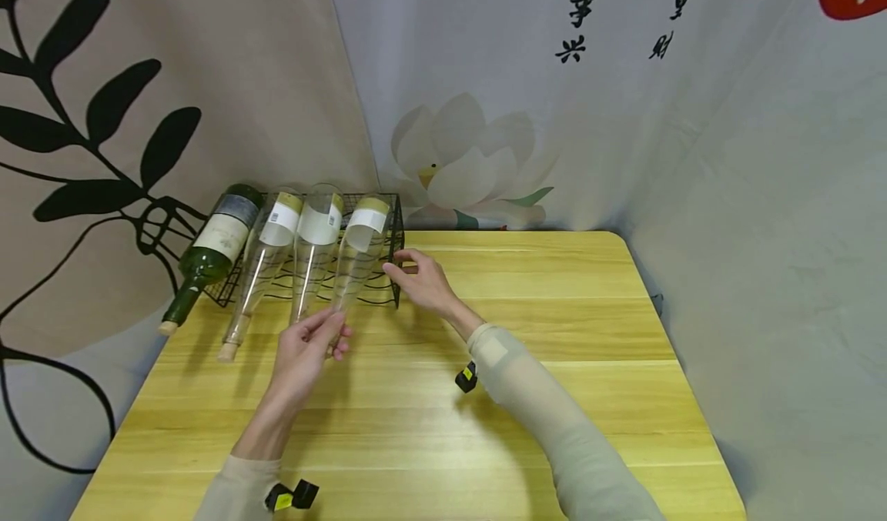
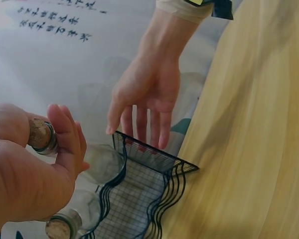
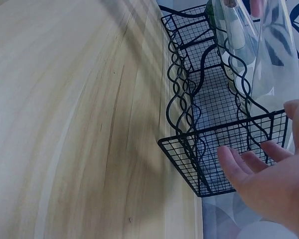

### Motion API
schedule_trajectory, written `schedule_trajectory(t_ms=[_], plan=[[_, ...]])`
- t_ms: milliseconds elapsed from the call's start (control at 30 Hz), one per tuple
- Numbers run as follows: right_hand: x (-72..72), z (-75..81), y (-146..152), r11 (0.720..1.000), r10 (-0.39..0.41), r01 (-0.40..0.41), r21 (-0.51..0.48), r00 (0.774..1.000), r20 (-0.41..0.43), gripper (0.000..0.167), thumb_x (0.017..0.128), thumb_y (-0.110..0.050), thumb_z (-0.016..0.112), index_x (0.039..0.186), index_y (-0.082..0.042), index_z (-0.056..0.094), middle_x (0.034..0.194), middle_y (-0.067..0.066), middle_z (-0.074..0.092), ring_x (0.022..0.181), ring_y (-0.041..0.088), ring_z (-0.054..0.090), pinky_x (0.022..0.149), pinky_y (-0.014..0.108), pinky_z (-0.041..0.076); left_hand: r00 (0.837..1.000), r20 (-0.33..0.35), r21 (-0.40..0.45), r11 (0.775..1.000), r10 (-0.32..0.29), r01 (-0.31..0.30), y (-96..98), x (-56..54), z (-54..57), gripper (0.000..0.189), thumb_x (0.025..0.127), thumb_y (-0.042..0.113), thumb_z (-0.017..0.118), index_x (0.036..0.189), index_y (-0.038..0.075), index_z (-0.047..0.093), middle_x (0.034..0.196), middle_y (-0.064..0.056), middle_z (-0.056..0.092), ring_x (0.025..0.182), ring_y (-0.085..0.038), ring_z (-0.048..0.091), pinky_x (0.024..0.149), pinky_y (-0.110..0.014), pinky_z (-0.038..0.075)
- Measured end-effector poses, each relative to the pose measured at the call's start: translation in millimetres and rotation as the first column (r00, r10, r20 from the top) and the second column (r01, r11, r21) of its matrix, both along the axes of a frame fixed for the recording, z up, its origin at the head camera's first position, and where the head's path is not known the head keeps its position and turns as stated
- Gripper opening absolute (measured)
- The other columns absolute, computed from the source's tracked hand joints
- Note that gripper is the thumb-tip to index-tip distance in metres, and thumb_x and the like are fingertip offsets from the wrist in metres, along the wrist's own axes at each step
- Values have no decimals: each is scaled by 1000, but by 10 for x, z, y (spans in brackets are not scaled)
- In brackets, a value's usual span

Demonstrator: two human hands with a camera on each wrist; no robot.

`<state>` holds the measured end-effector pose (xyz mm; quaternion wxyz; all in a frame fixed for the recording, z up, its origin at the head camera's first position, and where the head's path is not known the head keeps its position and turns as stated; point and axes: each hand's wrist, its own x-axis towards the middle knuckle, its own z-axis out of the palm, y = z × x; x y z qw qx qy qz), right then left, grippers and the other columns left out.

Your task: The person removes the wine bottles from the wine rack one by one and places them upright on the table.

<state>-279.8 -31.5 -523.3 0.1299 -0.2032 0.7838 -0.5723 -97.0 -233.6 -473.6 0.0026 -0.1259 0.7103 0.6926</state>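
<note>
A black wire rack (image 1: 398, 228) stands at the table's back left, bottles lying across its wavy rails. My left hand (image 1: 308, 352) holds the rightmost clear glass bottle (image 1: 355, 263) by its neck. In the left wrist view, that bottle's cork (image 2: 40, 133) shows between thumb and fingers. My right hand (image 1: 426, 282) is at the rack's right end, fingers loosely extended beside the mesh end panel (image 3: 224, 134). Left of the held bottle lie two more clear bottles, one in the middle (image 1: 313, 267) and one further left (image 1: 259, 275), with a green bottle (image 1: 222, 236) at the far left.
The rack stands on a wooden table (image 1: 520, 429) against a printed cloth backdrop (image 1: 485, 59). Corked necks of the bottles stick out over the table toward me. A small black device with a yellow label (image 1: 466, 377) is at my right sleeve, and another (image 1: 291, 496) is at the left.
</note>
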Motion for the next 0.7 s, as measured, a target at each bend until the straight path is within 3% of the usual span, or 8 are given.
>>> schedule_trajectory(t_ms=[367,700], plan=[[3,14,1,1000,7,-7,15,1000,-16,60,115,-51,64,160,-12,60,167,14,61,147,39,66,116,55,62,999,-37,56,998,29,-27,-33,168,72,46,117,26,65,146,-10,62,100,-1,77,79,-7,69,71,-20,63],[5,4,9,1000,9,-8,22,1000,-24,62,114,-54,62,160,-13,60,167,13,60,149,40,65,117,53,62,993,-114,85,996,39,-30,-86,343,208,24,116,23,66,128,3,73,97,-2,79,76,-8,69,64,-21,61]])
